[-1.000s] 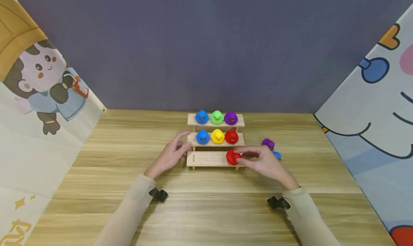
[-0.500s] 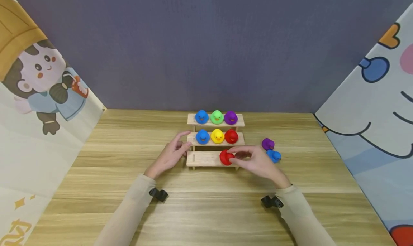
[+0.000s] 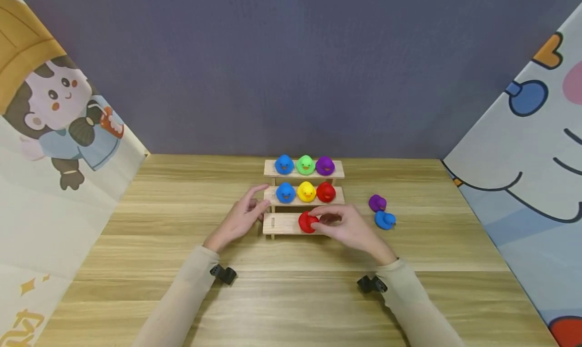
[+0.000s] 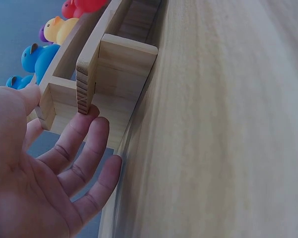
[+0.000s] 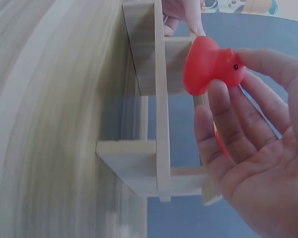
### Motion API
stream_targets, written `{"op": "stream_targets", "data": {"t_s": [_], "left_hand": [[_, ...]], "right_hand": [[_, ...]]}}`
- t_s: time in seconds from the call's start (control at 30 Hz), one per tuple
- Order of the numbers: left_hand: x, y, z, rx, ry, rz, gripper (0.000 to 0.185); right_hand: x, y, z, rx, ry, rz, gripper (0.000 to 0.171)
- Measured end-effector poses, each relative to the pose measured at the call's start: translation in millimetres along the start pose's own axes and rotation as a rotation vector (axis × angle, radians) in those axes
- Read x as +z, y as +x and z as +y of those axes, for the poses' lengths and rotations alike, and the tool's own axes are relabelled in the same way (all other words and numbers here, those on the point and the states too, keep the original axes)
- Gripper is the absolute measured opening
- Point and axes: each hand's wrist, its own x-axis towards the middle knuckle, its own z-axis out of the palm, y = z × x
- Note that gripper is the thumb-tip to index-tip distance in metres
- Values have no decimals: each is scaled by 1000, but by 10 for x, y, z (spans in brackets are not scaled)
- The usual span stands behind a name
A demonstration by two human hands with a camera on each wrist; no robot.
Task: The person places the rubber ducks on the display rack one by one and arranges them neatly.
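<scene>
My right hand (image 3: pixel 347 229) pinches a red rubber duck (image 3: pixel 306 222) by its head between thumb and fingers. The duck is over the middle of the lowest step of a wooden three-step rack (image 3: pixel 284 224); in the right wrist view the red duck (image 5: pixel 203 67) overlaps the step's upper edge. My left hand (image 3: pixel 241 218) is at the rack's left end, fingers relaxed. Its fingertips (image 4: pixel 92 111) are right at the end of the lowest board. The middle step carries a blue duck (image 3: pixel 285 193), a yellow duck (image 3: pixel 306 192) and another red duck (image 3: pixel 326 192).
On the top step sit a blue duck (image 3: pixel 284 164), a green duck (image 3: pixel 306 165) and a purple duck (image 3: pixel 325 166). Right of the rack, a purple duck (image 3: pixel 377 203) and a blue duck (image 3: pixel 385 220) lie on the wooden table (image 3: pixel 291 306). A dark panel (image 3: pixel 291 69) rises behind.
My right hand has moved left along the lowest step with the red duck, from its right end to its middle. The blue duck on the table has come into full view. My left hand stays put.
</scene>
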Motion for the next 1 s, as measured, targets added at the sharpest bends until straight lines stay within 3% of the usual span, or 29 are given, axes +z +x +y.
{"op": "stream_targets", "data": {"t_s": [1.0], "left_hand": [[1, -7, 13, 1, -23, 4, 52]], "right_hand": [[384, 249, -125, -92, -1, -6, 24]]}}
